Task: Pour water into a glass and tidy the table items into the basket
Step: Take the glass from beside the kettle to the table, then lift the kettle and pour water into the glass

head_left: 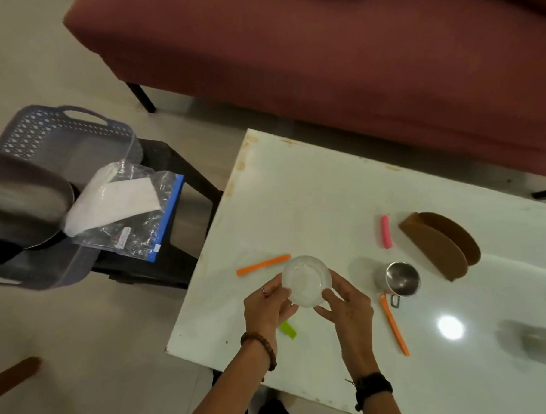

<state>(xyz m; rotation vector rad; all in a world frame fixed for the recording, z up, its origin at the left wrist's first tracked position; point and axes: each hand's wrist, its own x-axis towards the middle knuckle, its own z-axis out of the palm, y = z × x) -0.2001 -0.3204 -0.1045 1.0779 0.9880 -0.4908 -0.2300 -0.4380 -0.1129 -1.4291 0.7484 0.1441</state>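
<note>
Head view shows both my hands on the clear glass (306,281) near the front of the white table (297,192), left hand (269,303) and right hand (345,304) each curled round its wall, fingers on opposite sides. It stands upright, mouth up, long axis vertical, and I judge it smooth, fragile and slippery (water inside I cannot tell), so gripping low on the wall seems safest. Basket (50,128) waits well apart on the left.
</note>
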